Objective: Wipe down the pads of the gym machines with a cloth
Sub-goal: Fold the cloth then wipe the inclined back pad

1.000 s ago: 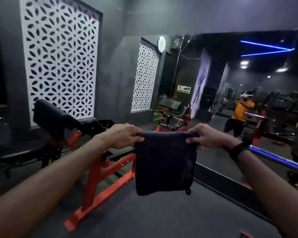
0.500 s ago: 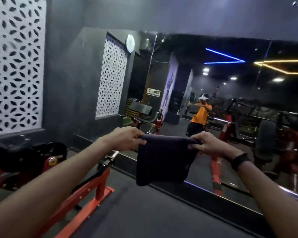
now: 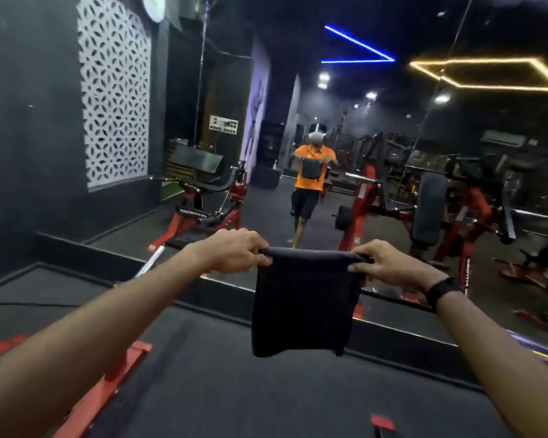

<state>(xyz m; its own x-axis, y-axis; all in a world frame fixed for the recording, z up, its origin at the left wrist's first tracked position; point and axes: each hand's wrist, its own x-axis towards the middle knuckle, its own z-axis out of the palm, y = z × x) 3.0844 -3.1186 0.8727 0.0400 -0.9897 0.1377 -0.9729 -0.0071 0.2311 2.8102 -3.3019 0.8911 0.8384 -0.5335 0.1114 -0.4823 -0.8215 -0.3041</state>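
1. Presently, both arms were stretched forward. Left hand (image 3: pixel 234 252) and right hand (image 3: pixel 389 263) each pinched an upper corner of the dark cloth (image 3: pixel 301 305), fingers curled over its top edge and thumb behind.
2. Cloth hung between the two hands, spread flat and slack below them, touching nothing else. It appeared folded double, though I could not be sure.
3. Beyond the hands stood a wall mirror (image 3: pixel 393 153); its lower edge ran just behind the cloth. Red-framed machines showed in the reflection, one with an upright dark pad (image 3: pixel 431 207) past the right hand.
4. Below the left forearm, a red machine frame (image 3: pixel 108 384) lay on the dark floor; no pad of it was visible.
5. Judgement: preparation step, cloth being readied, wiping not begun. No pad lay within reach of either hand.
6. Next move would call for turning toward a real machine, not its reflection, bunching the cloth into one hand and pressing it flat on a pad.
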